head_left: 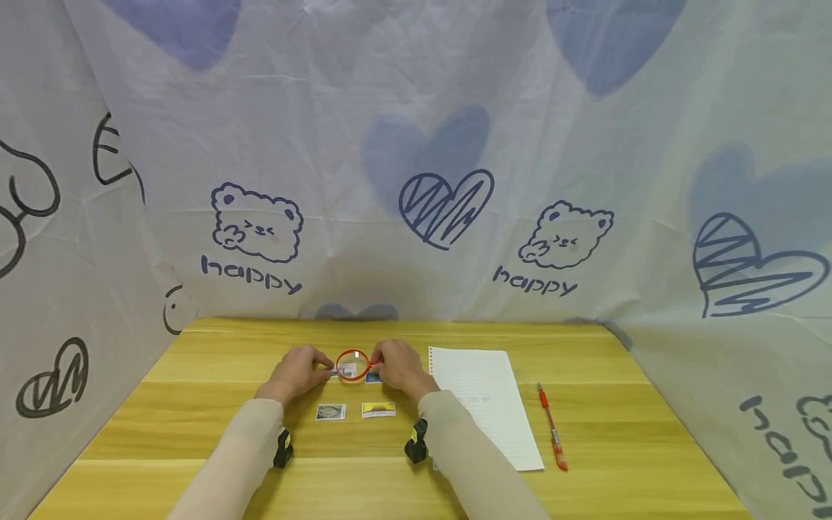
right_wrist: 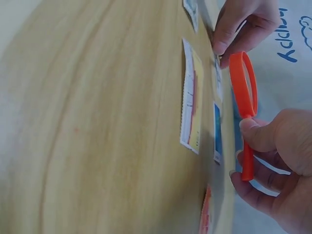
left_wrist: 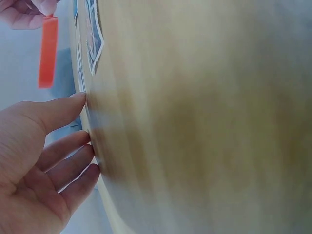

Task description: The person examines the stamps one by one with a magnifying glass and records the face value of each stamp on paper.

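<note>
A red magnifying glass (right_wrist: 239, 85) is in my right hand (head_left: 398, 365), its handle pinched between thumb and fingers. The lens is held over a postage stamp (head_left: 348, 371), part of which shows through it. My left hand (head_left: 300, 372) rests on the table with its thumb and fingertips at that stamp's left edge. In the left wrist view its fingers are extended, lightly bent. Partly under my right hand lies a blue stamp (right_wrist: 217, 134). Closer to me are a stamp with a dark picture (head_left: 331, 412) and a yellow stamp (head_left: 378, 409).
Right of my hands lies a lined sheet of paper (head_left: 497, 426), partly covered by my right forearm. A red pen (head_left: 551, 426) is beside it. An orange-red printed piece (right_wrist: 206, 212) shows low in the right wrist view. A printed cloth (head_left: 351, 274) hangs behind the wooden table (head_left: 214, 433).
</note>
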{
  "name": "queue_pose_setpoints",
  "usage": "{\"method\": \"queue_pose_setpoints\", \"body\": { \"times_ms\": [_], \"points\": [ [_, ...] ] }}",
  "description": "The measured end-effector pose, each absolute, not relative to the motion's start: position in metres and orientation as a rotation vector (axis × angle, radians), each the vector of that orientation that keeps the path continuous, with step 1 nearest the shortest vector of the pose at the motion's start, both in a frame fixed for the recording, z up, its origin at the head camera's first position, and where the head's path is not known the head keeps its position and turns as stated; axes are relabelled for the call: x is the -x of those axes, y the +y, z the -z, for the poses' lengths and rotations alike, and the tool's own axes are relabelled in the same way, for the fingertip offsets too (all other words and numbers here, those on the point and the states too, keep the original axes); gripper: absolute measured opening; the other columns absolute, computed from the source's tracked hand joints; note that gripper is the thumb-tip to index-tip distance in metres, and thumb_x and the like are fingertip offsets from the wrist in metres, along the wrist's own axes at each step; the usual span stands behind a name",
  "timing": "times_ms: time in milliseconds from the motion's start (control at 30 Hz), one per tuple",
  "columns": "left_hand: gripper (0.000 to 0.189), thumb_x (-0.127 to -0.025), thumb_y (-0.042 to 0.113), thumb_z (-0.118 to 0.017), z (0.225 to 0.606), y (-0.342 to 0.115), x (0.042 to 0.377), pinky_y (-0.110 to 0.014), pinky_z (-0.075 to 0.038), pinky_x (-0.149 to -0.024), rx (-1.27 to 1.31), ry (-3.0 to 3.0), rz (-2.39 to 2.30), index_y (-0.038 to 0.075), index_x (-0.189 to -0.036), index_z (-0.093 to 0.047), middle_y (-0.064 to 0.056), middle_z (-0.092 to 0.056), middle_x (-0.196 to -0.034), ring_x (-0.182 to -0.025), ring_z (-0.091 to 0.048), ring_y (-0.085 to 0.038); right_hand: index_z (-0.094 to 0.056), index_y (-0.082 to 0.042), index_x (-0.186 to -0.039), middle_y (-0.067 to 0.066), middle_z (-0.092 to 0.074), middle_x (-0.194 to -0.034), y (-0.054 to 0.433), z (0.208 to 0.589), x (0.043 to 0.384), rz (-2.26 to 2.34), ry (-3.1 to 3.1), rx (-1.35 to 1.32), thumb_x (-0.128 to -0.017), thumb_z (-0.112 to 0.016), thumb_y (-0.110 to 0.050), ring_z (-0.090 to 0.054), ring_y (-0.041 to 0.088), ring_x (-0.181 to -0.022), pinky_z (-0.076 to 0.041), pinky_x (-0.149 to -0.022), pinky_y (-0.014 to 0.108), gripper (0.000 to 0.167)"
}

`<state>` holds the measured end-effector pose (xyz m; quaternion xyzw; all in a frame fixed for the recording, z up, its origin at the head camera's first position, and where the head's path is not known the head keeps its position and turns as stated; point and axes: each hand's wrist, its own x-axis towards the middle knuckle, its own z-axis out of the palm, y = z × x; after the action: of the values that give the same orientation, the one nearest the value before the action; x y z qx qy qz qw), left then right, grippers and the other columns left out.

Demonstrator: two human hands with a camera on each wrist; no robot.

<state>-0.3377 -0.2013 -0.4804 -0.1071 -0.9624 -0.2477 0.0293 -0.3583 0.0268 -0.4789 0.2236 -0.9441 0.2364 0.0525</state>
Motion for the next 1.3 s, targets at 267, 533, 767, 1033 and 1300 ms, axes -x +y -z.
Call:
{"method": "queue_pose_setpoints", "body": {
  "times_ms": [267,533,767,1033,1300],
  "points": [
    [0.015,-0.091,0.013,-0.076,0.481,-0.203,0.339,-0.056,-0.054,-0.096,0.349,-2.956,0.776,0.01,-0.106,-0.082,-0.019,-0.074,-0.122,-0.109,-0.068,-0.035,-0.076,-0.013,-0.092,0.001,-0.074,-0.092,0.038,0.464,0.35,-0.75,-2.859,-0.726,-0.096,-0.072,-0.011,-0.063,0.013,-0.084,-0.054,-0.076,0.028,0.005],
    [0.016,-0.092,0.013,-0.076,0.481,-0.203,0.341,-0.058,-0.053,-0.101,0.349,-2.953,0.769,0.009,-0.106,-0.081,-0.02,-0.074,-0.123,-0.116,-0.067,-0.041,-0.076,-0.012,-0.094,0.001,-0.075,-0.094,0.062,0.446,0.34,-0.671,-2.806,-0.767,-0.095,-0.074,-0.016,-0.067,0.015,-0.086,-0.056,-0.077,0.031,0.004],
    [0.016,-0.092,0.012,-0.076,0.481,-0.202,0.337,-0.058,-0.052,-0.102,0.333,-2.963,0.787,0.008,-0.107,-0.081,-0.02,-0.074,-0.123,-0.119,-0.066,-0.043,-0.076,-0.012,-0.093,0.001,-0.074,-0.09,0.092,0.435,0.335,-0.685,-2.776,-0.758,-0.096,-0.073,-0.015,-0.065,0.014,-0.08,-0.054,-0.071,0.031,0.005],
    [0.017,-0.092,0.012,-0.075,0.48,-0.202,0.336,-0.059,-0.052,-0.103,0.33,-2.961,0.783,0.008,-0.108,-0.081,-0.02,-0.073,-0.125,-0.12,-0.065,-0.043,-0.075,-0.011,-0.093,-0.002,-0.072,-0.086,0.13,0.43,0.332,-0.725,-2.79,-0.626,-0.092,-0.077,-0.015,-0.059,0.009,-0.073,-0.05,-0.067,0.029,0.004],
    [0.017,-0.093,0.012,-0.075,0.48,-0.201,0.336,-0.059,-0.051,-0.103,0.325,-2.963,0.793,0.007,-0.108,-0.081,-0.02,-0.073,-0.125,-0.119,-0.066,-0.042,-0.076,-0.01,-0.092,0.001,-0.07,-0.084,0.168,0.426,0.327,-0.747,-2.785,-0.524,-0.09,-0.078,-0.008,-0.058,0.013,-0.075,-0.049,-0.069,0.029,0.004]
  ]
}}
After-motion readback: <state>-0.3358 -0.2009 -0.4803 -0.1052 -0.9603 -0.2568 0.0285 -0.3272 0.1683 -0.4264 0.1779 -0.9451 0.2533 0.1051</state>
